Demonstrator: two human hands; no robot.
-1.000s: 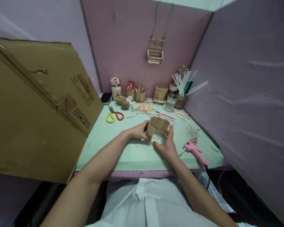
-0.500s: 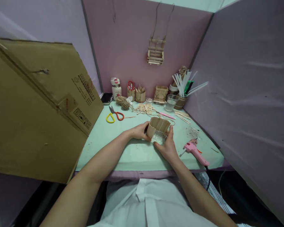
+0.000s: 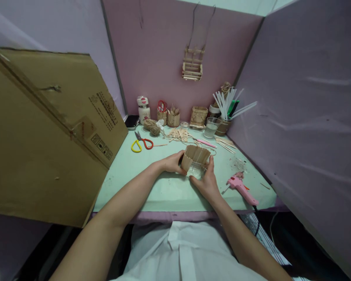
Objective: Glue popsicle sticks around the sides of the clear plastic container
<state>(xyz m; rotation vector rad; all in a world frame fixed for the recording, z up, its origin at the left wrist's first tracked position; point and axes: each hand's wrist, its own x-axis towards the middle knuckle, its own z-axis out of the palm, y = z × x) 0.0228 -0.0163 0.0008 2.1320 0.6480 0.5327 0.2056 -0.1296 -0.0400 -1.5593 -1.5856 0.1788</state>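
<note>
Between both hands is a clear plastic cup [image 3: 196,170] partly covered with flat wooden craft sticks [image 3: 197,153]; its bare see-through side faces me. My left hand [image 3: 174,162] grips the cup from the left, thumb at its lower front. Around the right side curls my right hand [image 3: 206,178], with the thumb at the lower front and the fingers along the edge. Some fingertips of both hands are hidden behind the cup. A pink hot glue gun [image 3: 242,188] lies to the right of my right hand.
Scissors [image 3: 142,142], twine [image 3: 152,127], loose craft sticks [image 3: 179,134] and a pink-handled tool [image 3: 206,143] lie behind the hands. A plastic cup of liquid [image 3: 211,128] and a pot of glue sticks [image 3: 224,125] stand back right. A cardboard sheet [image 3: 55,136] leans at left.
</note>
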